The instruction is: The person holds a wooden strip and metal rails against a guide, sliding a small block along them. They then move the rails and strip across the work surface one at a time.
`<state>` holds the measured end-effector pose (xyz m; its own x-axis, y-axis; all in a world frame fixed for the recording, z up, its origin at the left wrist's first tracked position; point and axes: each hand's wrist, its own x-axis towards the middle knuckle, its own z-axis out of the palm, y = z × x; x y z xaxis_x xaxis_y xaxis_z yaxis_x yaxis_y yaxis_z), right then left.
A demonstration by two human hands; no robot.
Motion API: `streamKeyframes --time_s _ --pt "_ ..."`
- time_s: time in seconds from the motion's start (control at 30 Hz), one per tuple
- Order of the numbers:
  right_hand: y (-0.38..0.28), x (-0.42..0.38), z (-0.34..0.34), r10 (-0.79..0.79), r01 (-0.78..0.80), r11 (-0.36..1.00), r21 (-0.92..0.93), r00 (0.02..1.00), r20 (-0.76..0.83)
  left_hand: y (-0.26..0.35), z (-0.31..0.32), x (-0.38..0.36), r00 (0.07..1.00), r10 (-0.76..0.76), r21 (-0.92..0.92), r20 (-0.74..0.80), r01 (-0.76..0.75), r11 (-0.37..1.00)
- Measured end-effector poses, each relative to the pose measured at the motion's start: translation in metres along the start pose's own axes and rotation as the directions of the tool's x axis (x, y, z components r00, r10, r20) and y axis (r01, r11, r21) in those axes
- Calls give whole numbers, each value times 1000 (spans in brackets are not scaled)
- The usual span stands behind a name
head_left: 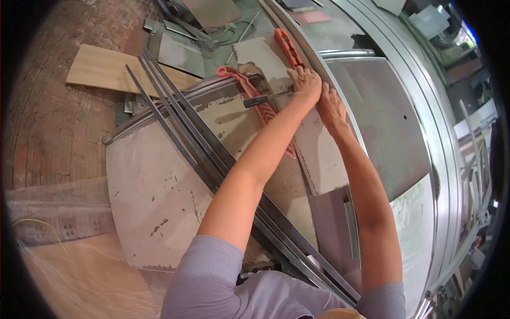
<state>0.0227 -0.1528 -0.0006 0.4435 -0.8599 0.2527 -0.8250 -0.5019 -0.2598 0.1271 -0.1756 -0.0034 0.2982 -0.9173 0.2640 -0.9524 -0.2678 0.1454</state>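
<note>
steadying the long metal strip [309,45] well called for even pressure from both hands, fingertips clear of its thin edge, and the left wrist kept off the shaft of the black-handled tool [256,101]. the left hand [307,84] was palm down, fingers bent against the strip; the right hand [333,108] was just beside it, nearer the body, fingers also bent on the strip. whether either closed around anything could not be told. the strip ran directly under or against the fingers, along the right side of the worn worktable [146,202]. a red-orange tool [288,47] lay just beyond the left hand, and dark metal bars [199,135] crossed the worktable to its left.
</note>
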Motion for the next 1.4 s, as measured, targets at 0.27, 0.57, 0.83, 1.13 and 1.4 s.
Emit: streamKeyframes --time_s 0.27,0.57,0.83,1.13,1.4 --pt "13 20 -57 -88 73 991 112 987 136 11 -28 4 990 -137 -292 -31 122 949" --pt "-2 -40 -120 -159 101 974 202 942 295 -10 -51 24 773 74 -406 630 409 -817" --pt "-5 -166 -184 -157 94 969 228 948 276 22 -70 -66 718 215 -309 662 523 -795" --pt "52 -396 -252 -195 97 951 293 926 324 77 -148 -296 817 277 -535 505 549 -643" --pt "148 -653 -262 62 -94 995 45 880 471 69 -126 -433 684 64 -510 727 599 -617"
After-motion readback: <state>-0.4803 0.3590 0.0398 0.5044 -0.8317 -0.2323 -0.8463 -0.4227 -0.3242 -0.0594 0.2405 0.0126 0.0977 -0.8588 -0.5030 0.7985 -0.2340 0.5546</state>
